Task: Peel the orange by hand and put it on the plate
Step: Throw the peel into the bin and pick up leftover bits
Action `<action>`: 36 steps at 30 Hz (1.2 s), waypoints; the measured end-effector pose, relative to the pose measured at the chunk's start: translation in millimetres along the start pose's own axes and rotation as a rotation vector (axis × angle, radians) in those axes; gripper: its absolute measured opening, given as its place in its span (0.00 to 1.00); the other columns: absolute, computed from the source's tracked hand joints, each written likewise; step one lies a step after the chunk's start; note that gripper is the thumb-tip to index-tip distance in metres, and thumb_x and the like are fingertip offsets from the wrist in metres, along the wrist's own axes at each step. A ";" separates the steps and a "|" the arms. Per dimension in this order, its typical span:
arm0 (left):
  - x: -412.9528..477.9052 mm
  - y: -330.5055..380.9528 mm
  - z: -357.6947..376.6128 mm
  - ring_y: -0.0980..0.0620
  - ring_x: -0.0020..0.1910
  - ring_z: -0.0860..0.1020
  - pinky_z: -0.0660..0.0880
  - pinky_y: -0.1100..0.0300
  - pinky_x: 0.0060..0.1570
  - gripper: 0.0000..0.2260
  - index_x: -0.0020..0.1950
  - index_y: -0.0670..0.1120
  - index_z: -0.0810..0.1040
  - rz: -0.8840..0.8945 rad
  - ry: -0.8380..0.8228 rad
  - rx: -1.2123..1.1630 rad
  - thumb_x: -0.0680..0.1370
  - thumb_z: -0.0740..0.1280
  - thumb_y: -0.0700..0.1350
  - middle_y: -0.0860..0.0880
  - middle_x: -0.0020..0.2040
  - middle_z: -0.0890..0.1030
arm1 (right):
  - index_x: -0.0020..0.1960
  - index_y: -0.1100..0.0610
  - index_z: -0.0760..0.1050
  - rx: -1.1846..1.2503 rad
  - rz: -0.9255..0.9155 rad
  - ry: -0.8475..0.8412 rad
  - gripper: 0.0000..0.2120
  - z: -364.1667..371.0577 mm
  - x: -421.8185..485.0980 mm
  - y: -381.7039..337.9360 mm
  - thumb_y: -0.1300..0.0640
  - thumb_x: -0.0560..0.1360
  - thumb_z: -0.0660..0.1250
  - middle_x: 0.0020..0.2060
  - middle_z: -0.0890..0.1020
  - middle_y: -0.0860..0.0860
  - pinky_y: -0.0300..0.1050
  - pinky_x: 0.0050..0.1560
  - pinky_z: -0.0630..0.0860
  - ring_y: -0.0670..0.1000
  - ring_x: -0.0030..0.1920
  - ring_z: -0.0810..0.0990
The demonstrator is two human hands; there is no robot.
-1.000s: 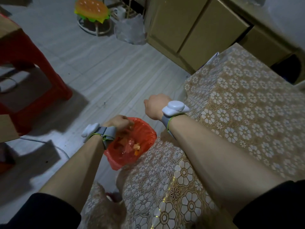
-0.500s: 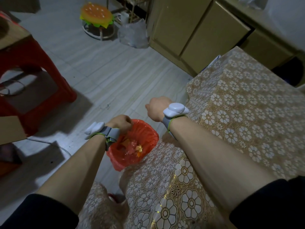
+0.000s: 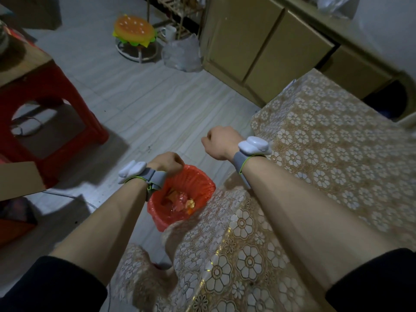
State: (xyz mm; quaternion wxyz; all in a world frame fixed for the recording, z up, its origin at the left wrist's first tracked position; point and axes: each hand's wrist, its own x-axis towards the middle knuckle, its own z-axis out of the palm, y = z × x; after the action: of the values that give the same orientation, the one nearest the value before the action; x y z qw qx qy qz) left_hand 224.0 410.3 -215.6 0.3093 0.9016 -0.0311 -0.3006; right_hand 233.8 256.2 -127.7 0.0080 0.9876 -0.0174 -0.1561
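Note:
Neither the orange nor the plate is in view. My left hand [image 3: 166,162] hangs over the far left rim of a small bin with a red bag liner [image 3: 202,181], knuckles up and fingers curled down. Orange peel scraps [image 3: 190,202] lie inside the bin. My right hand [image 3: 218,143] hovers above the floor just past the bin and left of the table's corner, its fingers curled under. Both palms face away, so anything in them is hidden.
A table with a gold floral cloth [image 3: 315,176] fills the right side, with the bin on the floor against its edge. A red stool [image 3: 45,104] stands at the left, a burger-shaped stool [image 3: 134,30] and a plastic bag [image 3: 182,55] at the back, and cabinets [image 3: 258,48] behind.
My left hand has lifted slightly from inside the bin to its rim. My right hand has stayed about where it was.

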 end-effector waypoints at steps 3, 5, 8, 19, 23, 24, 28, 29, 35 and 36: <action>-17.2 24.5 -8.5 0.46 0.63 0.77 0.72 0.58 0.62 0.15 0.62 0.51 0.80 0.072 0.039 0.013 0.76 0.65 0.42 0.46 0.63 0.80 | 0.47 0.53 0.75 0.181 -0.002 0.269 0.14 -18.6 -33.4 19.0 0.45 0.78 0.56 0.50 0.82 0.55 0.48 0.45 0.70 0.61 0.52 0.79; -35.1 48.1 -11.1 0.46 0.63 0.76 0.71 0.57 0.61 0.16 0.64 0.50 0.78 0.151 0.082 0.013 0.77 0.63 0.43 0.47 0.63 0.80 | 0.47 0.52 0.76 0.322 -0.021 0.444 0.13 -28.1 -72.2 40.9 0.46 0.78 0.57 0.46 0.82 0.51 0.48 0.46 0.73 0.56 0.49 0.78; -71.4 92.6 -3.1 0.44 0.64 0.75 0.69 0.56 0.62 0.17 0.67 0.48 0.74 0.325 0.229 0.029 0.79 0.63 0.45 0.44 0.65 0.77 | 0.48 0.51 0.77 0.510 -0.010 0.616 0.08 -32.2 -149.1 82.6 0.50 0.78 0.61 0.44 0.81 0.48 0.48 0.47 0.73 0.51 0.47 0.78; -218.3 219.3 130.4 0.44 0.73 0.66 0.65 0.50 0.70 0.23 0.75 0.54 0.66 0.792 0.098 0.342 0.80 0.61 0.57 0.49 0.78 0.63 | 0.51 0.53 0.79 0.739 0.466 0.558 0.08 50.4 -433.4 231.1 0.52 0.80 0.63 0.45 0.83 0.49 0.49 0.47 0.77 0.51 0.47 0.81; -244.0 233.9 179.2 0.44 0.74 0.65 0.63 0.49 0.72 0.25 0.77 0.55 0.63 0.796 0.009 0.386 0.81 0.57 0.59 0.50 0.79 0.60 | 0.58 0.51 0.79 0.712 0.635 0.567 0.12 89.8 -488.9 263.5 0.50 0.82 0.58 0.52 0.81 0.47 0.43 0.47 0.71 0.50 0.52 0.78; -251.9 237.9 192.8 0.44 0.75 0.64 0.62 0.48 0.73 0.25 0.78 0.54 0.62 0.804 -0.012 0.408 0.81 0.56 0.60 0.50 0.80 0.59 | 0.60 0.51 0.78 0.672 0.676 0.583 0.13 101.2 -503.0 272.3 0.50 0.82 0.58 0.54 0.80 0.47 0.42 0.49 0.70 0.50 0.54 0.77; -278.1 253.7 237.5 0.46 0.77 0.60 0.56 0.49 0.75 0.25 0.78 0.52 0.61 0.876 -0.016 0.488 0.82 0.54 0.58 0.50 0.80 0.58 | 0.72 0.58 0.68 0.547 0.833 0.573 0.21 138.5 -530.2 296.7 0.50 0.83 0.56 0.72 0.69 0.55 0.49 0.73 0.59 0.55 0.72 0.65; -284.7 256.6 246.1 0.47 0.78 0.57 0.55 0.49 0.76 0.25 0.79 0.52 0.60 0.896 -0.016 0.520 0.82 0.53 0.58 0.50 0.80 0.58 | 0.75 0.59 0.64 0.526 0.863 0.519 0.24 144.5 -531.3 298.8 0.49 0.83 0.53 0.76 0.64 0.56 0.50 0.76 0.53 0.55 0.75 0.59; -309.7 259.5 278.4 0.51 0.80 0.47 0.42 0.53 0.76 0.27 0.81 0.52 0.54 0.937 -0.026 0.587 0.83 0.51 0.59 0.50 0.82 0.51 | 0.80 0.53 0.44 0.506 0.758 0.372 0.30 139.9 -507.2 271.1 0.41 0.82 0.39 0.80 0.45 0.51 0.51 0.76 0.37 0.51 0.79 0.41; -311.5 259.6 280.8 0.51 0.80 0.48 0.43 0.55 0.75 0.27 0.81 0.51 0.55 0.949 -0.022 0.585 0.83 0.52 0.59 0.50 0.81 0.52 | 0.80 0.53 0.45 0.548 0.703 0.389 0.29 137.0 -502.7 264.7 0.42 0.82 0.40 0.80 0.45 0.51 0.49 0.76 0.37 0.50 0.79 0.41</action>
State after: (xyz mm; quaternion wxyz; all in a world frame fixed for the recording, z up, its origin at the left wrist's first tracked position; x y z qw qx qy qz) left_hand -154.5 124.8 -79.3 0.1471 0.8338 -0.5191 -0.1165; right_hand -294.8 8.7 -97.5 -0.1969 0.8985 -0.3886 0.0537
